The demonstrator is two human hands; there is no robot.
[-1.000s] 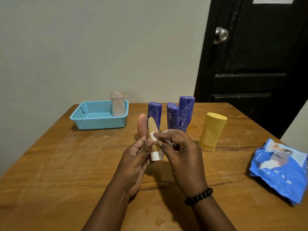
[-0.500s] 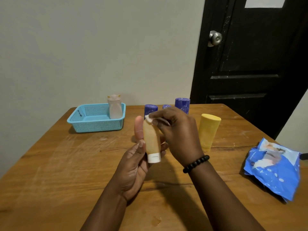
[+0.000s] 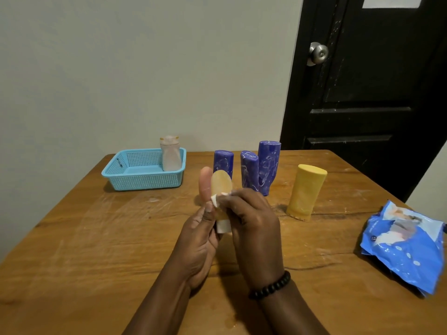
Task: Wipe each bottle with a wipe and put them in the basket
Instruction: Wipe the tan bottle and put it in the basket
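Mid-wipe, near centre: left hand (image 3: 198, 240) grips small orange tube (image 3: 220, 187) upright, white cap down; right hand (image 3: 254, 228) fingers pinched on white wipe (image 3: 216, 199) pressed to the tube's middle. Risk: slick tube could slip from the light grip, or an elbow could knock over standing bottles behind. At 3 o'clock, blue wipe pack (image 3: 404, 247), print unreadable. Farther, 1 o'clock: yellow bottle (image 3: 306, 192), three blue bottles (image 3: 266, 165) clustered, touching, no legible labels. At 11 o'clock, blue basket (image 3: 135, 180) already holds one pale bottle (image 3: 170, 153). Wooden table (image 3: 96, 238) scuffed.
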